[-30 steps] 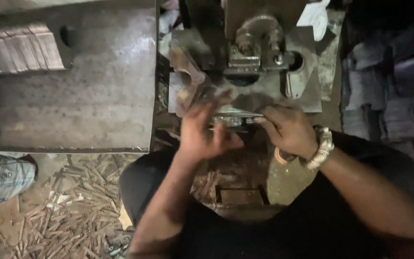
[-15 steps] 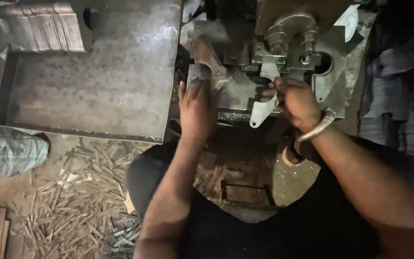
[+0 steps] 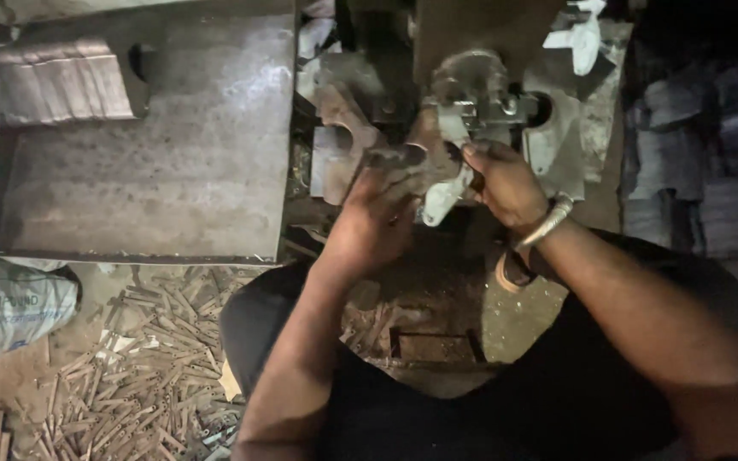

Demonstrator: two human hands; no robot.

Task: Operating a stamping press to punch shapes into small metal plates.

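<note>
left hand [image 3: 379,213] grip: metal blank [image 3: 403,158] | right hand [image 3: 506,183] grip: seemingly pale bracket [image 3: 442,198]

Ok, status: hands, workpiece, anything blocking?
Left hand and right hand both grip the pale metal piece at the press. Stacked metal blanks crowd its left side.

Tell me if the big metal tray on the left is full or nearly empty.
Nearly empty: the metal tray shows mostly bare floor, with one stack of metal pieces at its far-left corner.

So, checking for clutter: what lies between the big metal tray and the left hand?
In the head view, flat cut metal plates stand stacked between the metal tray and the left hand.
</note>
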